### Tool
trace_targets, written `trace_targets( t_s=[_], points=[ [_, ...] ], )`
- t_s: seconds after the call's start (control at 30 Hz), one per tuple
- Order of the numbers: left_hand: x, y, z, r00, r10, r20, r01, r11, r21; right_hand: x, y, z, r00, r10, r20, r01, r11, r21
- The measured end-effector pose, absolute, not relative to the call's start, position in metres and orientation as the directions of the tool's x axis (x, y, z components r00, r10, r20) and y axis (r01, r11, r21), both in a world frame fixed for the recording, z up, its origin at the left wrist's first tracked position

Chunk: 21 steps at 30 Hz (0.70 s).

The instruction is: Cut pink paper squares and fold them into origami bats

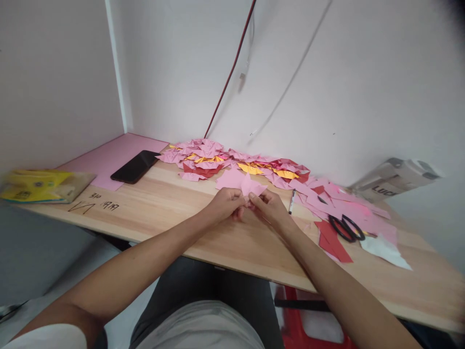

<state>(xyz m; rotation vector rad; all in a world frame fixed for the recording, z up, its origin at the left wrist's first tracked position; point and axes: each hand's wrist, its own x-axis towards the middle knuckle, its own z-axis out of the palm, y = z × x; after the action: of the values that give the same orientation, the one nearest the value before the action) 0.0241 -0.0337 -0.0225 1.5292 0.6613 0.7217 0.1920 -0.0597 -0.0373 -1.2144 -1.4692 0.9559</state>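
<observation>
My left hand (225,203) and my right hand (269,207) meet over the middle of the wooden table (174,208). Both pinch a small folded pink paper piece (253,187) whose points stick up between the fingers. Just behind it a flat pink sheet (229,178) lies on the table. A pile of folded pink, red and yellow paper shapes (218,159) spreads along the wall behind my hands.
A black phone (136,166) rests on a large pink sheet (112,155) at the left. A yellow packet (36,185) lies at the far left edge. Black scissors (347,228), red paper scraps (332,241), a pen (291,202) and a white sheet (385,248) sit at the right. A box (394,179) leans on the wall.
</observation>
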Motion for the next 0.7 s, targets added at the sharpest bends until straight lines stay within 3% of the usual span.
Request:
trace_targets(
  t_s=[0.13,0.23,0.33,0.4,0.5,0.7],
  points=[
    [0.022,-0.033,-0.021,0.616,0.779,0.112,0.019,-0.157,0.987,0.194,-0.059,-0.036,-0.010,0.990,0.144,0.177,0.143,-0.974],
    [0.019,-0.032,-0.016,0.480,0.848,0.224,0.040,-0.276,0.960,0.192,-0.062,-0.028,-0.028,0.997,0.078,0.140,0.081,-0.987],
    [0.016,-0.030,-0.014,0.355,0.798,0.487,0.158,-0.565,0.810,0.190,-0.065,-0.020,-0.094,0.995,0.021,0.111,0.032,-0.993],
    [0.014,-0.029,-0.014,0.384,0.701,0.601,0.244,-0.705,0.666,0.189,-0.066,-0.018,-0.139,0.990,-0.001,0.104,0.014,-0.994],
    [0.013,-0.029,-0.016,0.449,0.664,0.598,0.302,-0.742,0.598,0.190,-0.067,-0.015,-0.178,0.984,-0.023,0.111,-0.003,-0.994],
    [0.011,-0.030,-0.016,0.478,0.667,0.571,0.249,-0.727,0.640,0.193,-0.069,-0.007,-0.154,0.988,-0.002,0.147,0.021,-0.989]
  ],
)
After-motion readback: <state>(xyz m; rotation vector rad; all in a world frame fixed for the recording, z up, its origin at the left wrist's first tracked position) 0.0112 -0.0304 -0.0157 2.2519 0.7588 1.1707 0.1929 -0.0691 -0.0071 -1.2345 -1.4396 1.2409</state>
